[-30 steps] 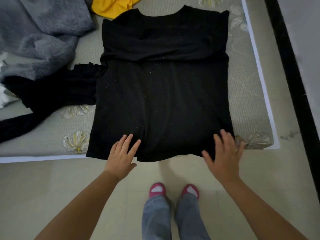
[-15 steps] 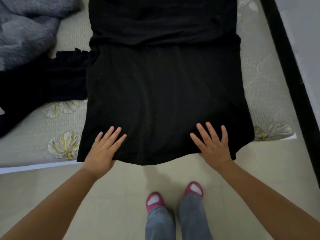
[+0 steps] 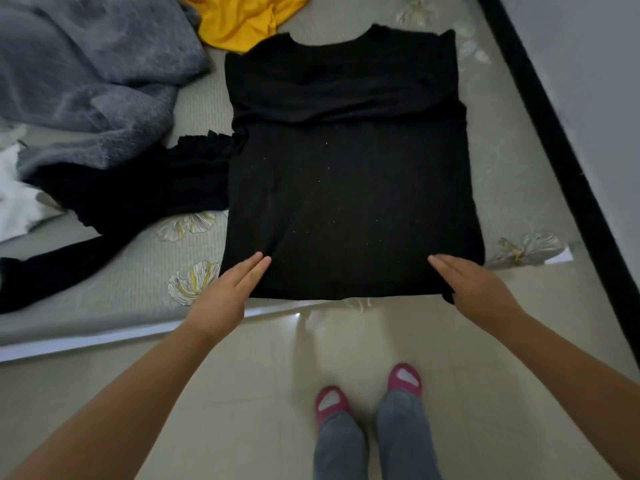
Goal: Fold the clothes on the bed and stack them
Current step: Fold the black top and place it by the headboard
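Observation:
A black top point(image 3: 346, 188) lies flat on the bed point(image 3: 114, 292), neck at the far end, sleeves folded in across the chest. Its hem reaches the bed's near edge. My left hand point(image 3: 228, 292) rests with straight fingers on the hem's left corner. My right hand point(image 3: 474, 289) lies with straight fingers on the hem's right corner. Both hands look flat on the cloth and grip nothing that I can see.
A grey fleece blanket point(image 3: 86, 77) is heaped at the far left. A yellow garment point(image 3: 242, 19) lies beyond the top. Another black garment point(image 3: 131, 202) and a white cloth point(image 3: 14, 199) sit left. A dark wall base point(image 3: 561, 161) runs along the right. My feet point(image 3: 367, 393) stand on the tiled floor.
Both hands have slid outward along the hem, from nearer its middle to the two corners. The hem now lies straighter along the bed's edge. The camera has tilted up.

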The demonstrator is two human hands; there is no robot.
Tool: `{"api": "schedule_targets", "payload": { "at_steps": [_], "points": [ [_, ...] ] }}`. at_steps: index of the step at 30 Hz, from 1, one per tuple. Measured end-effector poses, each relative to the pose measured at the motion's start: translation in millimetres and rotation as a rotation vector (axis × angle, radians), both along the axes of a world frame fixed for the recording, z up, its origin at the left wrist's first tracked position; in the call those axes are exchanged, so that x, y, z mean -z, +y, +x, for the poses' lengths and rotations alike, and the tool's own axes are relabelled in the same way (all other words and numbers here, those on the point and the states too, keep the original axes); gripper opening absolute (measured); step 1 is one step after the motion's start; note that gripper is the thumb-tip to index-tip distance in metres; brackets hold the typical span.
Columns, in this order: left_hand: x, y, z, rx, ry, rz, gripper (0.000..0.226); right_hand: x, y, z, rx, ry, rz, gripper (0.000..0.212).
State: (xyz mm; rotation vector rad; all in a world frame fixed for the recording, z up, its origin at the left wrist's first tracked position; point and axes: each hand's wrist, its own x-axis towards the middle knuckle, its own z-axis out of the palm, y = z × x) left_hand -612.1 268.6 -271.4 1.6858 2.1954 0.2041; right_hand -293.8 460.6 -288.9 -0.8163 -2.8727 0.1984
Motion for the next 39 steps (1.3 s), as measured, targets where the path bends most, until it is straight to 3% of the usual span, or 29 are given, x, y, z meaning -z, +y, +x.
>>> {"api": "schedule_targets", "payload": {
  "at_steps": [3, 6, 8, 11, 14, 16, 18, 22, 27, 31, 39],
  "points": [
    [-22.8, 2.9, 1.0, 0.003, -0.002, 0.131, 0.070, -32.1, -2.3, -10.7, 0.108, 0.149, -0.165, 0.040],
    [-37.4, 10.8, -1.4, -0.239, -0.145, 0.117, 0.050, -50.3, 4.8, -26.1, 0.432, 0.249, -0.407, 0.038],
    [-39.2, 10.3, -10.6, -0.221, -0.184, 0.065, 0.050, -56.0, 10.2, -29.4, 0.384, 0.051, -0.484, 0.043],
    [-47.8, 1.1, -29.5, -0.066, -0.148, -0.043, 0.063, -71.6, 15.0, -23.6, 0.295, -0.134, -0.633, 0.067],
    [-50.2, -6.2, -33.5, -0.141, -0.318, 0.077, 0.061, -79.8, 6.2, -15.8, 0.386, 0.066, -0.755, 0.042],
    [-47.6, -9.1, -28.1, -0.153, -0.315, 0.006, 0.051, -76.4, -2.9, -12.9, 0.457, 0.084, -0.743, 0.022],
    [-44.1, -17.8, -21.1, -0.105, -0.226, -0.141, 0.043, -71.3, -16.1, -7.4, 0.469, -0.088, -0.712, 0.016],
    [-57.3, -48.6, -10.6, -0.187, -0.242, -0.223, 0.049, -78.7, -52.6, 8.9, 0.537, -0.125, -0.764, 0.037],
    [-79.6, -72.8, 1.1, -0.187, -0.032, -0.215, 0.059, -98.8, -75.5, 12.5, 0.568, -0.119, -0.676, 0.051],
    [-93.7, -44.4, -7.6, -0.178, 0.150, -0.198, 0.066, -122.8, -39.5, -9.1, 0.601, -0.035, -0.552, 0.053],
    [-110.5, 74.9, -61.3, -0.071, 0.426, -0.093, 0.076, -139.0, 81.9, -70.8, 0.552, -0.115, -0.316, 0.062]
  ]
}}
